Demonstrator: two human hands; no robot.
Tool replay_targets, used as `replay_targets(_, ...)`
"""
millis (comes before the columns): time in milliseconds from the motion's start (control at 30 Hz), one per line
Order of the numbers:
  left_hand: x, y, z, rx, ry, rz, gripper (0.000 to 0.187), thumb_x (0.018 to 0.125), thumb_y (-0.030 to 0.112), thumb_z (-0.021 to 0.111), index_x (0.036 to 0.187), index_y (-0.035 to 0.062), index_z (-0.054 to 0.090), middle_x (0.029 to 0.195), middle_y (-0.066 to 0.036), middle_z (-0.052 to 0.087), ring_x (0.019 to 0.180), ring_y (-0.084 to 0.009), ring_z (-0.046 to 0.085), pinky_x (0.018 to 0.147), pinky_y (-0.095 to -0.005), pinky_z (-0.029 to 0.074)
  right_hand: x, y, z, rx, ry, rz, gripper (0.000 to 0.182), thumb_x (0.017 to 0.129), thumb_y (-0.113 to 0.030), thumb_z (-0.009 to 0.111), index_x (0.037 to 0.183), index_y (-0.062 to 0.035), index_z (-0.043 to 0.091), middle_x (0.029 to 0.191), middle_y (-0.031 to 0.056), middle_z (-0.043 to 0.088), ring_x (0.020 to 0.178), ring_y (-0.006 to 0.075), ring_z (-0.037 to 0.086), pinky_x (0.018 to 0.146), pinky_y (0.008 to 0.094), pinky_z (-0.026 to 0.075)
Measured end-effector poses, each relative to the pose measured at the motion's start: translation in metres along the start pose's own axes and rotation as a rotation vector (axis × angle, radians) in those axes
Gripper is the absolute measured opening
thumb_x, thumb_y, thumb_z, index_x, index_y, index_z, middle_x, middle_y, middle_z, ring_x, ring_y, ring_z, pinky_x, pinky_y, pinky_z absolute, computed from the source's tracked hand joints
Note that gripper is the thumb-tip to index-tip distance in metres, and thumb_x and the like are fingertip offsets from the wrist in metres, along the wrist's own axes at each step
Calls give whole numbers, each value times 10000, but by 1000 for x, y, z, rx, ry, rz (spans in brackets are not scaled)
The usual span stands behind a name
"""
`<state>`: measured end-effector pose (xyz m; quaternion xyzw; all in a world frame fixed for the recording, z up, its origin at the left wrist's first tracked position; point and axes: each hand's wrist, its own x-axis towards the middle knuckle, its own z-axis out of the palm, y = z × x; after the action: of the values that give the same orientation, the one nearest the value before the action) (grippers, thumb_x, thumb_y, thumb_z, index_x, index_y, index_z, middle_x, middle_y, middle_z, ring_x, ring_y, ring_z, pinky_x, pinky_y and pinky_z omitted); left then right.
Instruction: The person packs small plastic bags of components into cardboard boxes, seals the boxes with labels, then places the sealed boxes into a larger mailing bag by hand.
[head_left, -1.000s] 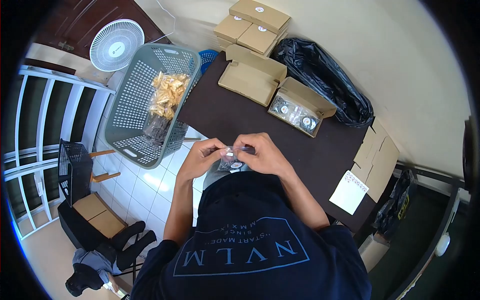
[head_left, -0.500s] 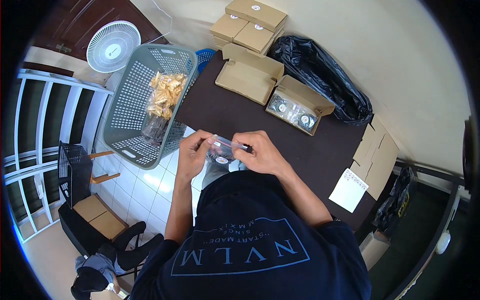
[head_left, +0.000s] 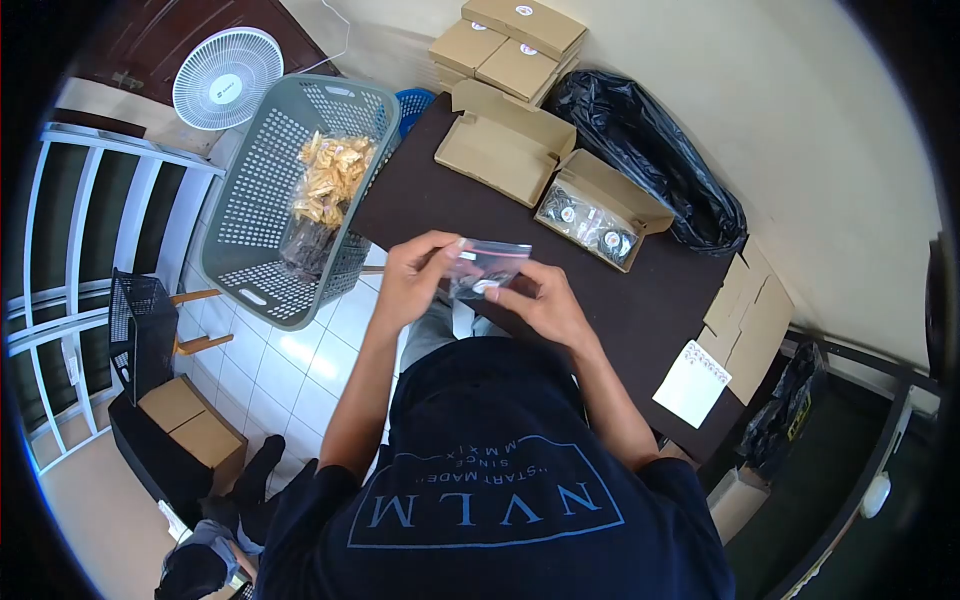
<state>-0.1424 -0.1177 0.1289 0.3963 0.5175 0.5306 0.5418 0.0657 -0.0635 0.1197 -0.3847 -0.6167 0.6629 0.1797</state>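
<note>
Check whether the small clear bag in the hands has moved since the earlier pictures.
Yes. The clear bag, held by the left hand and right hand, has moved forward, closer to the box of packets on the dark table.

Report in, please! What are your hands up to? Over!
Left hand pinching small clear plastic zip bag near one top corner; right hand gripping its lower part. Dark contents inside. Nothing visible blocking hands.

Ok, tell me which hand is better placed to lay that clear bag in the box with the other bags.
The right hand, I'd judge: it grips the clear bag and sits nearer the box. The left hand grips it too, but farther from the box.
</note>
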Motion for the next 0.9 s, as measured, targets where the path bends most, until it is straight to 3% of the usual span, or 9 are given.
replay_targets(67,6,0,2,-74,-18,-13,205,956,79,592,1134,-14,637,956,-77,684,879,-110,647,764,-241,510,3,13,0,98,65,-49,307,828,-177,768,1063,1,682,961,67,702,863,126,636,773,281,518)
replay_targets(167,13,5,-10,214,0,42,432,949,91,595,1361,-2,500,1073,-119,668,1011,-191,650,856,-318,530,6,28,-27,79,251,-76,223,874,-123,719,1058,-1,687,944,35,695,834,91,609,723,268,501)
replay_targets(367,-1,11,-86,203,291,-30,360,983,162,549,1314,20,546,1080,-114,664,971,-171,646,810,-284,523,30,92,-115,64,689,185,282,884,-75,682,1144,12,620,964,77,701,806,131,640,719,254,482)
replay_targets(467,-25,5,-115,179,439,-125,360,996,220,535,1293,16,551,1105,-131,652,1002,-185,644,839,-295,520,41,100,-130,11,727,353,310,873,-74,688,1155,28,611,977,93,702,800,149,648,731,273,492)
replay_targets(600,-62,-18,-135,173,590,-248,368,994,271,548,1262,20,576,1088,-124,657,987,-184,647,824,-311,524,59,152,-154,-127,678,354,363,847,-125,721,1153,38,613,987,122,708,843,178,660,750,299,499)
replay_targets(733,-89,-46,-147,199,556,-355,308,986,239,560,1212,35,609,1044,-104,673,967,-177,646,801,-309,518,63,162,-156,-117,638,486,456,803,-188,770,1167,36,611,962,158,704,875,236,668,782,339,499)
replay_targets(800,-93,-50,-155,216,523,-369,306,982,238,565,1201,30,614,1042,-104,675,965,-180,648,797,-310,519,69,169,-157,-556,624,486,417,799,-247,787,1066,5,588,862,124,669,721,220,634,610,347,495)
replay_targets(833,-93,-51,-159,236,495,-371,310,981,245,568,1199,29,614,1044,-104,675,965,-182,648,798,-311,520,70,163,-152,-562,622,489,417,799,-247,787,1066,5,588,862,124,669,721,220,634,610,347,495)
replay_targets(900,-93,-49,-168,250,467,-380,314,980,251,570,1197,28,615,1046,-103,675,965,-183,648,799,-311,520,63,144,-137,-928,856,502,544,724,-336,833,1053,18,586,926,205,684,857,364,668,771,418,519)
